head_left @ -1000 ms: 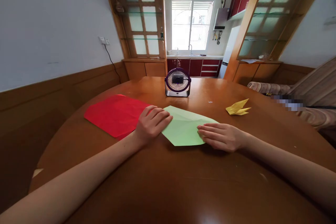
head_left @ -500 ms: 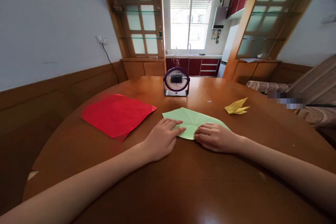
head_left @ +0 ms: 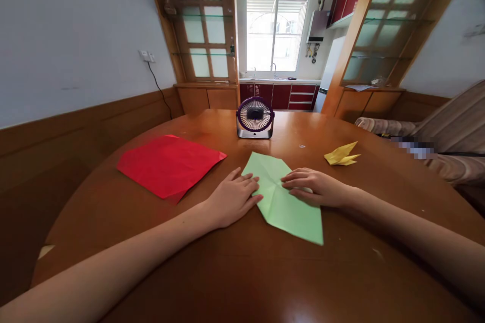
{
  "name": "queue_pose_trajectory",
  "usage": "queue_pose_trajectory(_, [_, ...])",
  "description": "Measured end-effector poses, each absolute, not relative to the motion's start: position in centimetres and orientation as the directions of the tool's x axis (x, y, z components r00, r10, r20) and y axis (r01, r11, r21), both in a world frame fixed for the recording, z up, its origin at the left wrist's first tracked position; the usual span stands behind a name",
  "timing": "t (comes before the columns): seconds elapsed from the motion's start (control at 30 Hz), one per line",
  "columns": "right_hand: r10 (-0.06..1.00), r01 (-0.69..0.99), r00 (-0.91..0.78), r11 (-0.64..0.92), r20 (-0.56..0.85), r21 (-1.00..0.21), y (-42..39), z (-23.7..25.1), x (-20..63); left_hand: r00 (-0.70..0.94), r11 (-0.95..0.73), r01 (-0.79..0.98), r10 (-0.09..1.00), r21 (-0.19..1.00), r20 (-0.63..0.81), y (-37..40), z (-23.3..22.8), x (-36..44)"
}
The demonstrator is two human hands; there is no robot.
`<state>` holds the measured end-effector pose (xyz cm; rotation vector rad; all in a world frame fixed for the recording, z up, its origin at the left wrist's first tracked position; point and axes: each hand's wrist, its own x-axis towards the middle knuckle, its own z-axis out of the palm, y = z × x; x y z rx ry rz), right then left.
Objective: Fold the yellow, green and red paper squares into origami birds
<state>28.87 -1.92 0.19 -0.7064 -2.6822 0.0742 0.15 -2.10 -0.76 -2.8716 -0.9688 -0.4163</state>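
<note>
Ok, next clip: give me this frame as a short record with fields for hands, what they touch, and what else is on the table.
left hand: left hand lies flat, fingertips on the left edge of the green paper
right hand: right hand lies flat, fingers pressing the paper's right side
green paper: creased sheet lying flat on the table, one corner toward the camera
left of hands: red paper, flat
beyond hands: small fan, upright
right of hands: yellow folded paper

No readable text, label, brand, number or sign anywhere: none on papers, small fan, wall, cabinets. Pixel-blurred patch at right unreadable.
</note>
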Motion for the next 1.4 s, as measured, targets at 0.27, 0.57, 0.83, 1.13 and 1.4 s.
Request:
queue_pose_trajectory(0.27, [0.396, 0.345, -0.844, 0.917, 0.362, -0.198, -3.5, 0.7, 27.3, 0.75, -0.766, 0.641, 0.638, 0.046, 0.177, -1.2, -1.4, -0.3])
queue_pose_trajectory(0.57, [0.727, 0.613, -0.496, 0.68, 0.475, -0.402, -1.4, -1.6, 28.2, 0.853, -0.86, 0.506, 0.51, 0.063, 0.111, 0.2, -1.1, -1.7])
queue_pose_trajectory(0.83, [0.859, 0.573, -0.148, 0.479, 0.491, -0.665, 0.0, -2.9, 28.6, 0.826, -0.826, 0.555, 0.561, 0.097, 0.048, 0.4, -0.7, -1.8])
queue_pose_trajectory(1.13, [0.919, 0.304, -0.143, 0.394, 0.368, -0.867, 0.2, -1.3, 27.7, 0.766, -0.777, 0.61, 0.628, 0.155, 0.135, 0.9, -0.6, -0.7])
queue_pose_trajectory(1.4, [1.0, 0.295, -0.02, 0.026, 0.021, -0.955, -0.1, 2.0, 26.1, 0.671, -0.704, 0.704, 0.704, 0.1, 0.235, 1.3, -1.2, 1.0])
